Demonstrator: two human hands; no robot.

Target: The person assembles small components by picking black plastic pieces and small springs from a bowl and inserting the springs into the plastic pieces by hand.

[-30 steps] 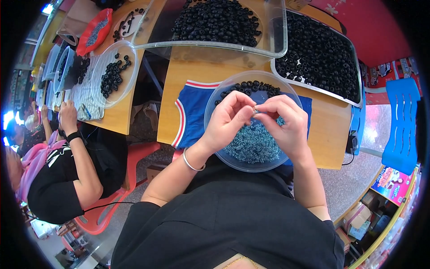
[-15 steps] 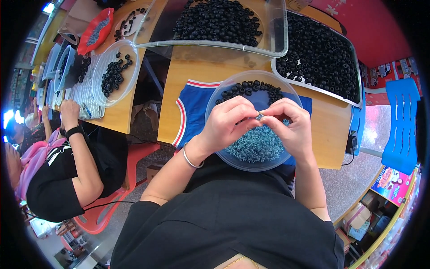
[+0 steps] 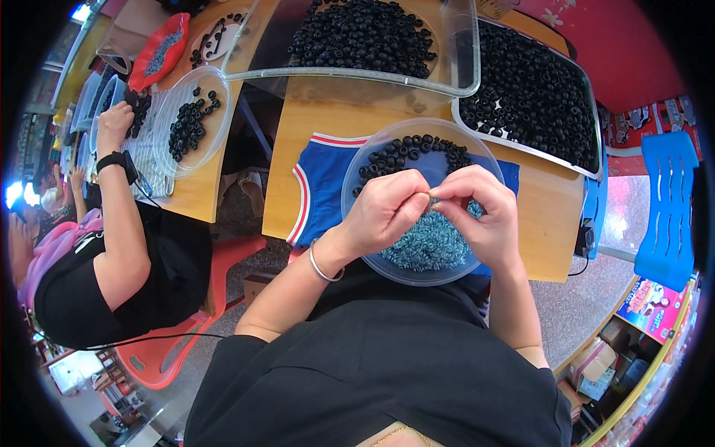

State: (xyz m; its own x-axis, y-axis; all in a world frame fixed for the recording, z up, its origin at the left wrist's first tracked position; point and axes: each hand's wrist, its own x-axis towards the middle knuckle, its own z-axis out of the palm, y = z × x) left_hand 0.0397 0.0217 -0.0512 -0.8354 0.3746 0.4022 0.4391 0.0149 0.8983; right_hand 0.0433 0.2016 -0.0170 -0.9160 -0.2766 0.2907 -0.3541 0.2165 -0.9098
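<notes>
Over a round clear plastic bowl [image 3: 417,279], my left hand [image 3: 383,211] and my right hand [image 3: 480,210] meet with fingertips pinched together. Whatever is between the fingers is mostly covered; only a tiny tan spot shows there. Beneath my hands a pile of small teal-blue pieces [image 3: 428,244] fills the bowl's near part. Round black beads [image 3: 410,149] lie along its far side. The bowl rests on a blue cloth [image 3: 324,177] with red and white trim.
A clear bin of black beads [image 3: 365,37] stands beyond the bowl, and a tray of black beads [image 3: 536,97] lies at the far right. To the left, a co-worker's hand [image 3: 115,123] is near a shallow bead bowl [image 3: 223,112]. A blue plastic chair [image 3: 665,212] stands right.
My left fingers have curled in and closed nearer my right fingertips; the small bluish piece seen between them is now covered. The co-worker's arm has reached farther over their table.
</notes>
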